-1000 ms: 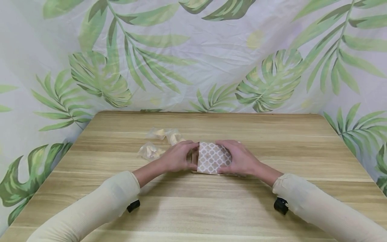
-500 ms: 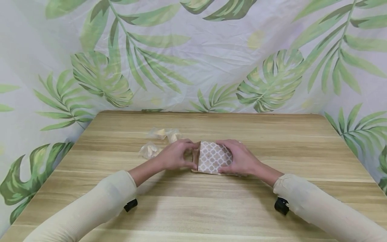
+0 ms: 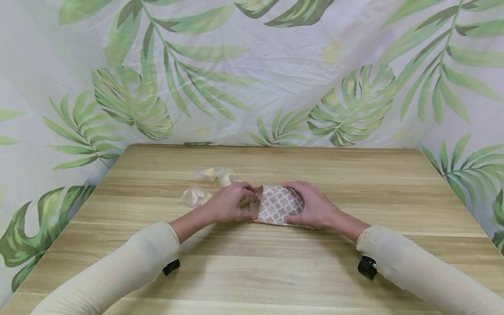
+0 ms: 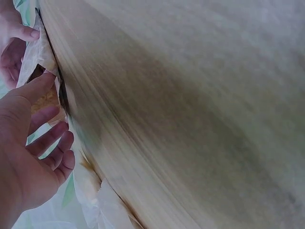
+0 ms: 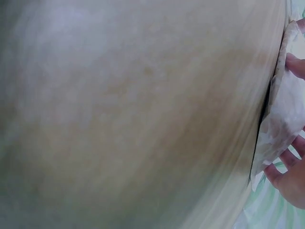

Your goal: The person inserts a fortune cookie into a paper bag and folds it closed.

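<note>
A paper bag, brown with a white lattice pattern, lies on its side on the wooden table. My right hand grips its closed end, thumb at the near edge and fingers over the far side. At the bag's mouth, which faces left, my left hand pinches the rim. In the left wrist view, the left thumb touches the rim, and the brown inside shows beside it. That hand's lower fingers hang loosely bent. The right wrist view catches the bag only at its edge. Its contents are hidden.
Several clear plastic packets with pale yellow pieces lie behind and left of my left hand, one partly hidden by it. The table's back edge meets a leaf-patterned cloth.
My left hand has shifted its fingers at the bag's mouth, and its fingertips now curl further over the rim. The bag's mouth has moved slightly right. My right hand has barely moved.
</note>
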A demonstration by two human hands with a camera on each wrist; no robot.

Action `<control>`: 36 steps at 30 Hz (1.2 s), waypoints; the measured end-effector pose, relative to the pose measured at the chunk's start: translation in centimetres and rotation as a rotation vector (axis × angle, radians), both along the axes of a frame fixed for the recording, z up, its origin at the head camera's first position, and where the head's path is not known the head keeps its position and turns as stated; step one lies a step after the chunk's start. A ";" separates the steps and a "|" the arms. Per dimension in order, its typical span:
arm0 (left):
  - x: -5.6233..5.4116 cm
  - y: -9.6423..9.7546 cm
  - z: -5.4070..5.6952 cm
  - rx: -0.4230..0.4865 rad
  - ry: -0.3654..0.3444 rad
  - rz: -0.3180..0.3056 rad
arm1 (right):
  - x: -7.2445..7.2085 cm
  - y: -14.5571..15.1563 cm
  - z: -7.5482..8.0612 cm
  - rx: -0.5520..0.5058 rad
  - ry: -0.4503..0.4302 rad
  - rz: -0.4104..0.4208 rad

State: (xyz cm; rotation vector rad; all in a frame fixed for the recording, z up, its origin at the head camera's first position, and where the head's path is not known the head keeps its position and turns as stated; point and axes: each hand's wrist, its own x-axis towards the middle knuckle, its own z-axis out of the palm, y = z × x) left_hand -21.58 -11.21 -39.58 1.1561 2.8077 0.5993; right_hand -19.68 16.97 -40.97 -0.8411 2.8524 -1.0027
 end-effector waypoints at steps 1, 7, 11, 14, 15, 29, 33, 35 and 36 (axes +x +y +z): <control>0.0 0.0 0.0 0.002 0.006 -0.002 | 0.0 0.0 0.0 -0.001 -0.002 0.000; -0.2 0.3 0.1 0.083 -0.042 -0.010 | 0.0 0.0 0.0 -0.004 -0.015 -0.003; -0.4 0.8 0.5 0.226 -0.182 0.033 | 0.0 0.0 0.1 -0.007 -0.018 -0.003; -0.4 1.4 0.7 0.307 -0.291 0.065 | 0.0 0.1 0.1 -0.009 -0.018 -0.001; -0.4 1.5 0.8 0.319 -0.318 0.070 | 0.0 0.1 0.1 -0.009 -0.017 -0.001; -0.1 2.2 1.0 0.414 -0.499 0.108 | 0.1 0.1 0.0 -0.020 -0.018 -0.005; 0.1 2.2 1.1 0.456 -0.552 0.121 | 0.1 0.2 -0.1 -0.025 -0.008 0.001; 0.1 2.2 1.0 0.481 -0.579 0.118 | 0.1 0.2 -0.1 -0.029 -0.003 0.004; 0.1 2.3 0.9 0.490 -0.588 0.116 | 0.0 0.2 -0.1 -0.031 -0.002 0.004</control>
